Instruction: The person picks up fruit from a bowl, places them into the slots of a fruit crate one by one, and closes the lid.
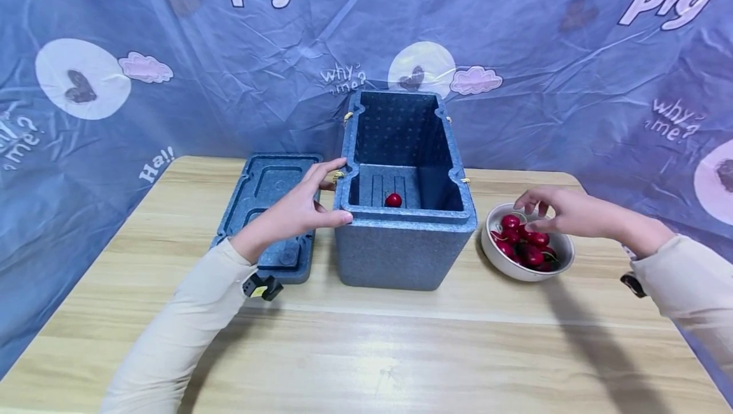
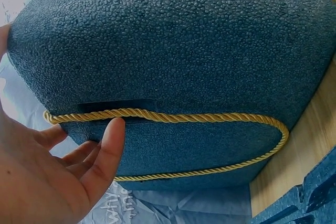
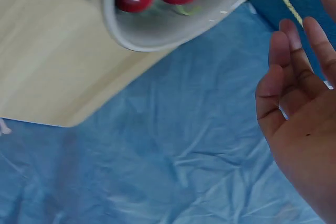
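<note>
A blue-grey foam box [image 1: 401,255] stands uncovered on the table, with one red cherry [image 1: 393,200] on its floor. My left hand [image 1: 298,207] touches the box's left side near the rim, thumb at the near corner, fingers spread further back. In the left wrist view, a gold rope [image 2: 210,118] runs along the box wall beside the fingers of this hand [image 2: 47,174]. A white bowl [image 1: 497,256] with a pile of cherries [image 1: 532,255] sits right of the box. Just above the bowl hovers my right hand [image 1: 572,212], its fingers loosely bent and holding nothing visible.
Left of the box lies its foam lid [image 1: 280,175], partly behind the left forearm. The wooden table [image 1: 366,350] ends at a blue printed cloth [image 1: 258,83] hanging behind. Gold rope loops [image 1: 338,176] stick out at the box's rim.
</note>
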Motion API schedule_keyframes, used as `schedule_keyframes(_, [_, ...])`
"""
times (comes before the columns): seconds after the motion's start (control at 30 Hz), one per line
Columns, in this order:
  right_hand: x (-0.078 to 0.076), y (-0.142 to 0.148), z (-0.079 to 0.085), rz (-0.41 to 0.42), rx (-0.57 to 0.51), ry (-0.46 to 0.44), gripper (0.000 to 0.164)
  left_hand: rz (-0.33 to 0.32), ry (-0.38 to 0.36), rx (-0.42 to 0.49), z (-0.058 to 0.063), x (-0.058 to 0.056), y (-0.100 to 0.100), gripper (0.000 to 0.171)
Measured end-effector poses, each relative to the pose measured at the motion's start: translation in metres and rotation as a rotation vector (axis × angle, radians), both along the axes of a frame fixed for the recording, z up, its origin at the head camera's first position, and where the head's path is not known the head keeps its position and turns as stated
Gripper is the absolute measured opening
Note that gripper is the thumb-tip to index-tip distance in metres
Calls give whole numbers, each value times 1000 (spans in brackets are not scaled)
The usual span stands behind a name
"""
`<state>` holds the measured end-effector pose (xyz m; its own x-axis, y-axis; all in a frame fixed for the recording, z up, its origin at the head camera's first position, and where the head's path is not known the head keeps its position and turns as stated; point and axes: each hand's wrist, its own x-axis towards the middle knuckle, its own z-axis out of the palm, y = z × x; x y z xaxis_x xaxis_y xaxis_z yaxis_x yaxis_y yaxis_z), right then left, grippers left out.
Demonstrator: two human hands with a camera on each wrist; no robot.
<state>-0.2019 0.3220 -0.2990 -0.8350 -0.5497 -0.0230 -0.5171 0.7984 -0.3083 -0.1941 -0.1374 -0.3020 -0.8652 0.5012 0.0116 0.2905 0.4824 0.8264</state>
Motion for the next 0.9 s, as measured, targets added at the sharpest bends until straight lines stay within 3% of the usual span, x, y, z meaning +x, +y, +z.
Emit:
schedule_keyframes(0.43, [12, 36, -28, -43, -60, -89, 36, -3, 1, 0, -1, -1, -1, 88])
schedule_keyframes(0.9, [20, 37, -40, -97, -26, -171, 35, -4, 3, 12, -1, 0, 0, 87])
